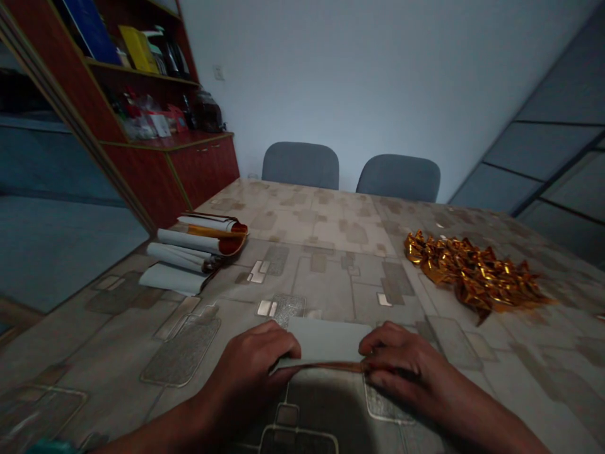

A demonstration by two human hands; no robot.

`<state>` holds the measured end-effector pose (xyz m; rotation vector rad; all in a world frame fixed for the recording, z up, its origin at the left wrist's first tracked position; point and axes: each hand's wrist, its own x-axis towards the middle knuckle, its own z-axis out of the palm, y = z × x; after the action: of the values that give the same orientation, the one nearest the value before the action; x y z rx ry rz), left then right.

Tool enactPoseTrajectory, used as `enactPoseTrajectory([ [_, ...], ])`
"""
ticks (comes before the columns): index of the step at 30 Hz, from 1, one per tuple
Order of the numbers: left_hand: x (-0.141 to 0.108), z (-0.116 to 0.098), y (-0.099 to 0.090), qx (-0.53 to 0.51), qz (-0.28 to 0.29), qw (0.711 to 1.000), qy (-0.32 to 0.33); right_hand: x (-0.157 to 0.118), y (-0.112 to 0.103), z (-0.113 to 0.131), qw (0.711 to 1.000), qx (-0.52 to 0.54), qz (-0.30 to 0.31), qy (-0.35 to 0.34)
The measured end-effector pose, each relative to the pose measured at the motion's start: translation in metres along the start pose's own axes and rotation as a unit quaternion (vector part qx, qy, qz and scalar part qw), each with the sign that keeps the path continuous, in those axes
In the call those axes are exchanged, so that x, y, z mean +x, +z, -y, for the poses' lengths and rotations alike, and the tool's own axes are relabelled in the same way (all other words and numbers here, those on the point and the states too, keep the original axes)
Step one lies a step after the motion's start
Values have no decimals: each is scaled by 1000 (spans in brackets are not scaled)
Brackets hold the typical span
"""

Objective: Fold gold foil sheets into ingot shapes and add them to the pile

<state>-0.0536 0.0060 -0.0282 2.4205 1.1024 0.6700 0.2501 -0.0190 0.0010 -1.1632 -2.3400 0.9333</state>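
Note:
Between my two hands is a folded sheet of paper point(331, 337), pale on the face turned up, with a thin brownish-gold edge along its near side. My left hand point(262, 353) grips its left end, thumb and fingers closed around the edge. The right end is pinched by my right hand point(397, 359) in the same way. The paper is at the table's near part; whether it touches the tabletop I cannot tell. On the left lies a stack of curled, folded papers point(189, 252), pale outside and gold inside. Shiny gold folded foil pieces point(477, 271) are heaped on the right.
A patterned cloth covers the table point(307, 214). Two grey chairs point(300, 165) stand at its far side against the wall. A red-brown cabinet point(203, 164) with items on its shelves is at the back left. A teal object point(51, 446) shows at the bottom left edge.

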Motion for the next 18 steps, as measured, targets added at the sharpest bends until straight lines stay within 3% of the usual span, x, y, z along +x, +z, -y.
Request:
enactPoseTrajectory([
  [5,4,1,0,34,-49,997,-45,5,9,-7,995,-47,-71,53],
  [9,3,5,4,71,-85,994,-14,8,17,-8,986,-60,-136,70],
  [14,3,7,4,99,-75,992,-8,11,24,-11,983,-69,-149,82],
  [18,4,5,5,114,-60,992,-10,13,33,-15,965,-153,-184,107],
])
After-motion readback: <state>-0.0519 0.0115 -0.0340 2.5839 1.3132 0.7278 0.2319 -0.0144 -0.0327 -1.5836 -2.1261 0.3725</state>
